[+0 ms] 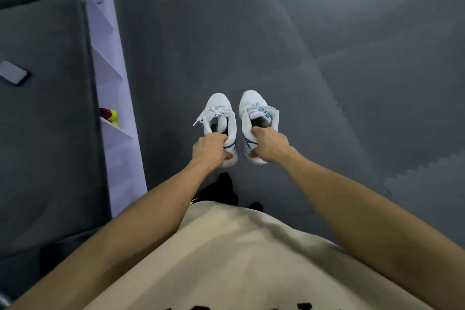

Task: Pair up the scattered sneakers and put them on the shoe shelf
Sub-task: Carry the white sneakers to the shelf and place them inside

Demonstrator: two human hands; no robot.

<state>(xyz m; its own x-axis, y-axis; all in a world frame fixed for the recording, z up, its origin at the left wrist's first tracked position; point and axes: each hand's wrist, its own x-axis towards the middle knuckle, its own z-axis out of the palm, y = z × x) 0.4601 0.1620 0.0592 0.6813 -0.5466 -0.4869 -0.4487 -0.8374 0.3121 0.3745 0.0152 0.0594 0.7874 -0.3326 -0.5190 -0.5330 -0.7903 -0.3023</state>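
While both arms reach forward, each hand's grip is clamped on the heel of a white sneaker — the left hand [210, 146] on the left sneaker [221, 118], the right hand [270, 145] on the right sneaker [256, 113]. Toes point away from the grips, above the grey floor [327, 58] — the shoe shelf [113, 88] stands well off to their left.

matt foam floor [327, 33], white mesh sneakers [221, 113]

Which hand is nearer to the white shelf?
Left. The left hand, holding one white sneaker, is on the side of the shelf. The right hand, holding the other sneaker, is farther from it.
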